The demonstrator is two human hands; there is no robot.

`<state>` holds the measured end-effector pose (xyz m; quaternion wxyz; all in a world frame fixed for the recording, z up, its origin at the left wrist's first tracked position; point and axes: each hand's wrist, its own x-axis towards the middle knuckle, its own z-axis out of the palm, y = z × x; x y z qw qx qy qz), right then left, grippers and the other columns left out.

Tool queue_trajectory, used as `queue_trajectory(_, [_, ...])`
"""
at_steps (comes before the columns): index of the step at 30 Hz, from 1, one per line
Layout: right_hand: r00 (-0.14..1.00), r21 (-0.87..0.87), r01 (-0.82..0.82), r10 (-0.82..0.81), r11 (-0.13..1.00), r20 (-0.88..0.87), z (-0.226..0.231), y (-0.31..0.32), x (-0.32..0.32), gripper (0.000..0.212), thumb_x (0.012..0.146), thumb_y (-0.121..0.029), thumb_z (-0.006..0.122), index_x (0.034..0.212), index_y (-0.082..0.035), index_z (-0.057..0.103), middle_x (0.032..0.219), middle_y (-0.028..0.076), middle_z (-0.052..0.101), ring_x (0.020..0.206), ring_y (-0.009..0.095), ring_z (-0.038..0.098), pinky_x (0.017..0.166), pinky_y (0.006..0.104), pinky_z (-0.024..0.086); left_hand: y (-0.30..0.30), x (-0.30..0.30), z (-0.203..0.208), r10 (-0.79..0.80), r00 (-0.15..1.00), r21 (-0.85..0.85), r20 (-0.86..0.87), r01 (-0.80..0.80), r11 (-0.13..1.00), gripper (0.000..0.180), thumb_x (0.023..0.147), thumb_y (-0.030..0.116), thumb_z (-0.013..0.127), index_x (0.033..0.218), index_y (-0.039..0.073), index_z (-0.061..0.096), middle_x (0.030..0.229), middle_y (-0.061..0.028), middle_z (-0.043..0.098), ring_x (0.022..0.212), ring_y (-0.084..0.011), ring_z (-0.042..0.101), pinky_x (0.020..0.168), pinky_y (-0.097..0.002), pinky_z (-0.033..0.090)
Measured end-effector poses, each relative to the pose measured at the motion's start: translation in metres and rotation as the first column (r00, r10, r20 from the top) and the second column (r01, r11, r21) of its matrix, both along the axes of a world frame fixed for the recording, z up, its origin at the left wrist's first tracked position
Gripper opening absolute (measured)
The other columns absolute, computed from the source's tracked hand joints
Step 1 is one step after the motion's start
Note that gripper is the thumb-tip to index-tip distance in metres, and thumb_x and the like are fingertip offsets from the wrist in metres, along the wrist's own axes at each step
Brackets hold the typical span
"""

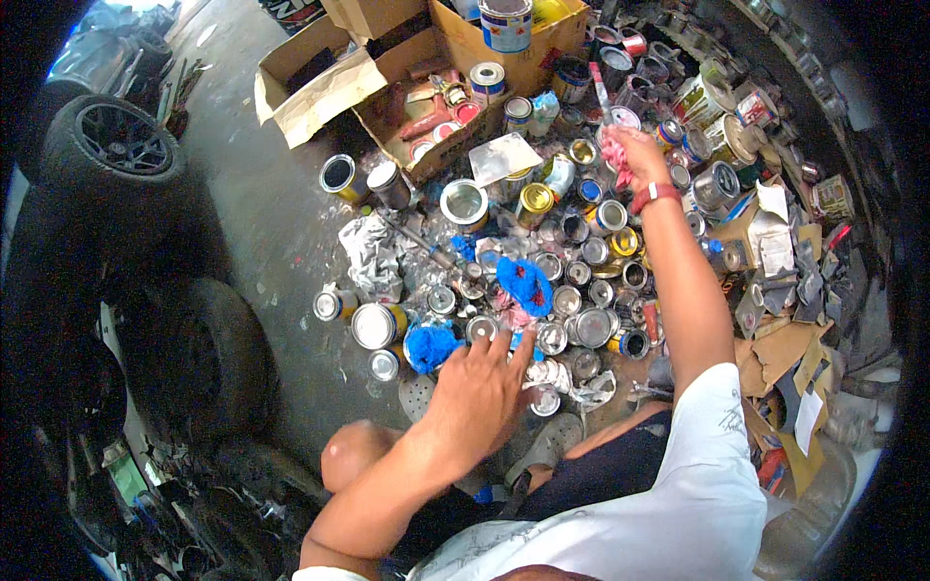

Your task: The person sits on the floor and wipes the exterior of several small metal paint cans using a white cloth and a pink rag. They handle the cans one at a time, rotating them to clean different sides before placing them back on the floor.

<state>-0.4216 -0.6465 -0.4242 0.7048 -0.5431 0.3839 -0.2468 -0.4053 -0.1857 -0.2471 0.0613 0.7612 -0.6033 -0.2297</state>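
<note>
My right hand (635,155), with a red band at its wrist, reaches out over the far right of the cluster of cans. Its fingers are closed around a bunched pink rag (617,165). A paintbrush (600,89) with a red end sticks out beyond those fingers. Nearer to me, my left hand (480,387) hovers over the front cans, fingers stretched out and holding nothing visible. By its fingertips is a round metal lid (481,330). One crumpled blue cloth (432,347) lies to their left, and another blue cloth (524,286) lies farther off among the cans.
Many paint cans crowd the floor, including an open one (464,204) and a yellow one (535,202). An open cardboard box (426,145) stands behind them. Crumpled paper (370,254) lies at the left. Torn cardboard (785,358) is piled right; a wheel (126,136) stands far left.
</note>
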Motion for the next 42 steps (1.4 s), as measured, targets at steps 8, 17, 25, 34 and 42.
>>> queue_trajectory(8, [0.989, 0.022, 0.059, -0.055, 0.998, -0.137, -0.040, -0.079, 0.079, 0.021, 0.101, -0.019, 0.074, 0.103, 0.002, 0.074, 0.086, 0.011, 0.075, 0.066, 0.018, 0.070, 0.060, 0.0326, 0.059, 0.008, 0.024, 0.016, 0.087, 0.988, 0.053, -0.127, -0.081, 0.995, 0.074, 0.100, 0.037, 0.067, 0.161, 0.003, 0.040, 0.150, -0.0231, 0.055, 0.126, -0.0364, 0.062, 0.105, -0.0445, 0.051])
queue_trajectory(17, [0.993, 0.067, 0.119, -0.117, 0.991, -0.028, -0.070, -0.134, 0.100, 0.056, 0.109, -0.055, 0.056, 0.107, -0.001, 0.072, 0.077, 0.009, 0.070, 0.054, 0.016, 0.056, 0.047, 0.0323, 0.049, 0.014, 0.026, 0.016, 0.097, 0.978, 0.113, -0.184, -0.077, 0.991, 0.074, 0.094, 0.014, 0.064, 0.162, 0.008, 0.038, 0.157, -0.0236, 0.047, 0.132, -0.0399, 0.055, 0.110, -0.0481, 0.049])
queue_trajectory(25, [0.847, 0.083, -0.238, 0.164, 0.968, 0.506, -0.025, -0.016, 0.138, 0.037, 0.107, -0.043, 0.066, 0.095, -0.008, 0.065, 0.086, 0.005, 0.067, 0.072, 0.017, 0.063, 0.062, 0.0272, 0.050, 0.017, 0.008, 0.013, 0.004, 0.995, 0.076, -0.100, 0.003, 0.997, 0.070, 0.101, 0.032, 0.063, 0.161, 0.003, 0.039, 0.151, -0.0238, 0.054, 0.127, -0.0367, 0.061, 0.109, -0.0458, 0.049])
queue_trajectory(34, [0.913, 0.218, -0.048, -0.045, 0.975, 0.406, -0.080, 0.246, -0.010, 0.030, 0.102, -0.016, 0.072, 0.128, 0.000, 0.068, 0.125, 0.012, 0.072, 0.112, 0.024, 0.069, 0.098, 0.0359, 0.055, 0.028, -0.059, 0.000, -0.080, 0.994, -0.031, 0.068, 0.083, 0.996, 0.057, 0.098, 0.026, 0.057, 0.147, -0.002, 0.054, 0.142, -0.0209, 0.061, 0.125, -0.0308, 0.061, 0.107, -0.0432, 0.047])
queue_trajectory(42, [0.939, 0.408, 0.254, -0.324, 0.877, 0.112, -0.058, 0.346, -0.165, 0.030, 0.099, -0.012, 0.077, 0.124, 0.000, 0.066, 0.118, 0.010, 0.075, 0.103, 0.021, 0.073, 0.096, 0.0370, 0.058, 0.056, -0.022, -0.015, -0.013, 0.988, -0.277, 0.157, 0.056, 0.959, 0.032, 0.086, 0.018, 0.071, 0.112, 0.000, 0.072, 0.102, -0.0129, 0.074, 0.097, -0.0281, 0.073, 0.081, -0.0397, 0.058])
